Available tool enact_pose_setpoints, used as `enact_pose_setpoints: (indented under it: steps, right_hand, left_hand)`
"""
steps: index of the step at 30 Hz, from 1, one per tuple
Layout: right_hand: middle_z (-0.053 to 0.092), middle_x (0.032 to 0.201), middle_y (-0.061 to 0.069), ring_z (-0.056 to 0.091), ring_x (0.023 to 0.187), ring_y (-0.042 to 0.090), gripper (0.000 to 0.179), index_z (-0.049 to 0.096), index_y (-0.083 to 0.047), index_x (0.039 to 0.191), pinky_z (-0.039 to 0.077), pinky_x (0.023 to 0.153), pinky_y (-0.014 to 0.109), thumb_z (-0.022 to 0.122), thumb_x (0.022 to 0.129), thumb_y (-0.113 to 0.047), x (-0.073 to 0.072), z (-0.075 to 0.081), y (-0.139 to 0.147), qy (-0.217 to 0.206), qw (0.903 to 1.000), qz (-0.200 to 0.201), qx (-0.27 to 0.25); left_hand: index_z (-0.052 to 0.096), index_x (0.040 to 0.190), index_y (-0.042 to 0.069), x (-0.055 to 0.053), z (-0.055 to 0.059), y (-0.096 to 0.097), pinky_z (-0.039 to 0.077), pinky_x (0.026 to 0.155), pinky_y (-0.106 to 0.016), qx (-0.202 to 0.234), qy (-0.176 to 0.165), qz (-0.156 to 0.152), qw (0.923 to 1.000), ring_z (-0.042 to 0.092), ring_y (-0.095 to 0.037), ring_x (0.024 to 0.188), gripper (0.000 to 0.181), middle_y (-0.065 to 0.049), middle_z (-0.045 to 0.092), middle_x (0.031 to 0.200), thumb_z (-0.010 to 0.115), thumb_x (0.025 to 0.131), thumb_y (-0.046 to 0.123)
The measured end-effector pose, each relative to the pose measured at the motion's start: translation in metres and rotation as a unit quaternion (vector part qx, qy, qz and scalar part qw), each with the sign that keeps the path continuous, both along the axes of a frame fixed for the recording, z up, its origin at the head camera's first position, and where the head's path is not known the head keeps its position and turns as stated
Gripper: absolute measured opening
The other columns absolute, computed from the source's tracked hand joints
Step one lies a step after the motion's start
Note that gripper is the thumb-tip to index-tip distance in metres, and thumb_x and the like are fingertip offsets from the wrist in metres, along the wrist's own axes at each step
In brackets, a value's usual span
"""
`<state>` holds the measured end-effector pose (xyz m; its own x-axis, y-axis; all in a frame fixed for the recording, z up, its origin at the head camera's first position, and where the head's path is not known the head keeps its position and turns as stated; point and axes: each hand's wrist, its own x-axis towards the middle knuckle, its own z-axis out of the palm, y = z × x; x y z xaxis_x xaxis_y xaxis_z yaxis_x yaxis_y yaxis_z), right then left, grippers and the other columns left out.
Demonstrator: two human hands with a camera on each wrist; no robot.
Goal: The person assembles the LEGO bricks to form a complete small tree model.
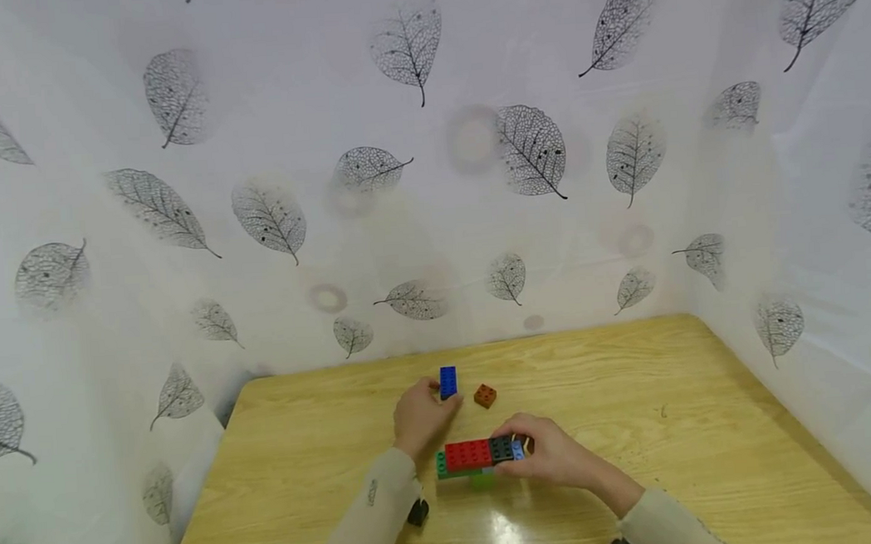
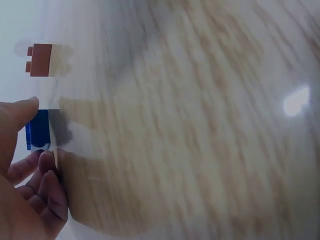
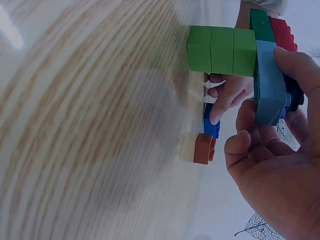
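A blue brick (image 1: 448,381) lies on the table, and my left hand (image 1: 418,414) pinches it with the thumb at one side and a fingertip at the other. My right hand (image 1: 553,454) holds a built block assembly at its right end. That assembly has a red brick (image 1: 467,454) and a black brick (image 1: 501,448) on top, with a dark green brick (image 3: 262,26) beneath. A light blue brick (image 3: 270,82) sits by the right thumb. Light green bricks (image 3: 221,50) stick out of its underside toward the tabletop.
An orange-brown brick (image 1: 485,395) stands just right of the blue one. The wooden table (image 1: 325,420) meets a pale leaf-printed curtain (image 1: 410,224) at the back and both sides. Black wrist straps (image 1: 418,513) show by the sleeves.
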<state>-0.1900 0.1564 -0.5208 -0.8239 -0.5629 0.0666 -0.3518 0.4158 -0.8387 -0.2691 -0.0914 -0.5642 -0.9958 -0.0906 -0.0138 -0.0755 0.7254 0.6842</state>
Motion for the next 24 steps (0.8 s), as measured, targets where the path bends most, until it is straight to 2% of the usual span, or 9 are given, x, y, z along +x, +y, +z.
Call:
enact_pose_setpoints:
  steps: [6,14,19,24]
  right_hand:
    - [0.069,0.110,-0.003,0.059,0.086,0.011,0.038,0.072,-0.022,0.121,0.051,0.071,0.023,0.085,0.089,-0.036,-0.001,-0.002,0.000,-0.003,1.0000,-0.003,0.004]
    - [0.069,0.110,0.001,0.058,0.087,0.013,0.039,0.072,-0.018,0.122,0.050,0.071,0.023,0.085,0.089,-0.033,0.000,0.000,0.000,-0.016,0.9998,0.002,-0.009]
    - [0.069,0.109,0.001,0.058,0.087,0.014,0.039,0.072,-0.018,0.122,0.050,0.070,0.022,0.086,0.089,-0.033,0.002,0.003,-0.001,-0.021,0.9997,0.002,-0.014]
    - [0.069,0.107,-0.001,0.058,0.086,0.014,0.038,0.072,-0.020,0.122,0.049,0.069,0.022,0.086,0.089,-0.033,0.001,0.004,0.000,-0.020,0.9998,0.001,-0.010]
  left_hand:
    - [0.072,0.114,0.015,-0.003,0.000,-0.001,0.054,0.082,-0.046,-0.013,-0.003,0.012,0.9998,0.068,-0.022,0.090,0.041,-0.003,0.076,0.105,0.077,0.091,0.048]
    - [0.069,0.116,0.011,-0.003,0.011,0.001,0.053,0.077,-0.046,-0.045,-0.015,-0.009,0.9988,0.068,-0.026,0.087,0.058,-0.008,0.075,0.100,0.074,0.090,0.063]
    - [0.069,0.112,0.012,-0.007,0.010,0.002,0.049,0.072,-0.042,-0.064,-0.007,-0.006,0.9979,0.064,-0.023,0.080,0.045,-0.007,0.074,0.096,0.072,0.094,0.053]
    - [0.071,0.110,0.009,-0.011,0.005,-0.002,0.051,0.069,-0.041,-0.068,0.020,-0.017,0.9974,0.066,-0.024,0.080,0.038,-0.010,0.076,0.099,0.073,0.092,0.042]
